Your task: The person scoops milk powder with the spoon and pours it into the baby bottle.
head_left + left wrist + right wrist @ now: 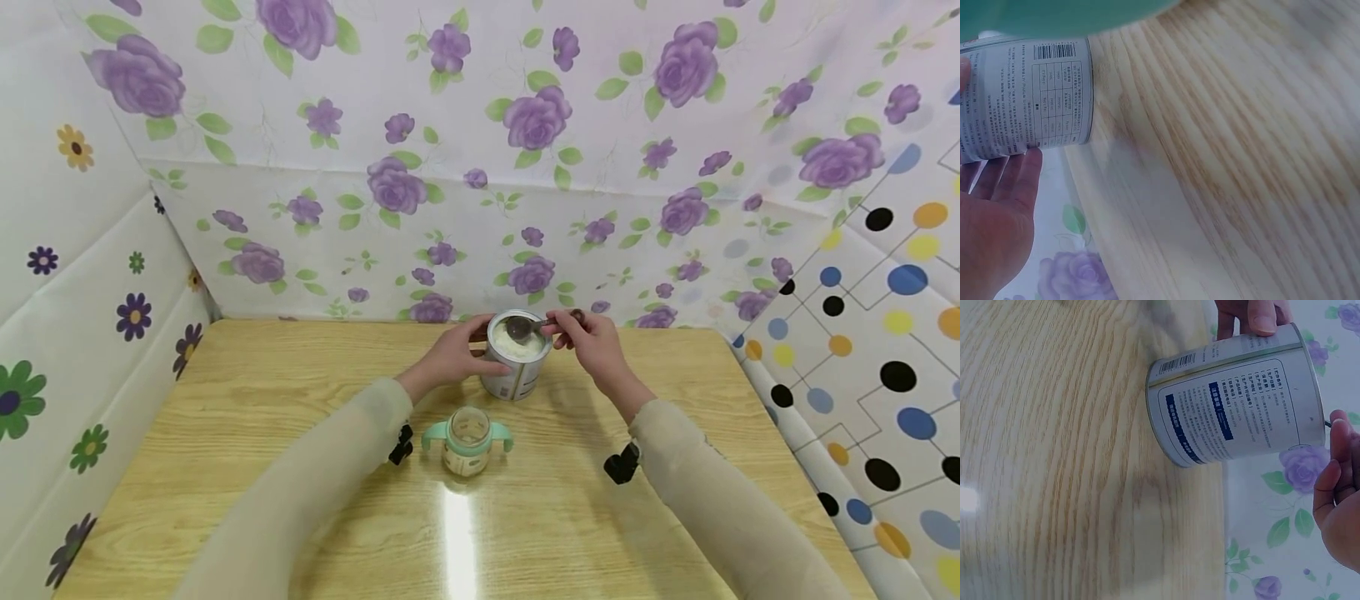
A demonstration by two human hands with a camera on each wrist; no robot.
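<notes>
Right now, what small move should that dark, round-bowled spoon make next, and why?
Probably the right hand should dip the spoon into the pale powder: its dark bowl shows no visible powder, and the left hand grips the white, cylindrical metal can.

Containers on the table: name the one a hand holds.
The can: the left hand grips its side; neither hand touches the green-handled bottle.

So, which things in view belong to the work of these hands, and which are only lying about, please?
Part of the job:
can, gripped by the left hand
spoon, held by the right hand at the can's mouth
powder inside the can
bottle, untouched but nearby, so probably included

Only surroundings:
table
flowered cloth behind it
dotted cloth on the right
</notes>
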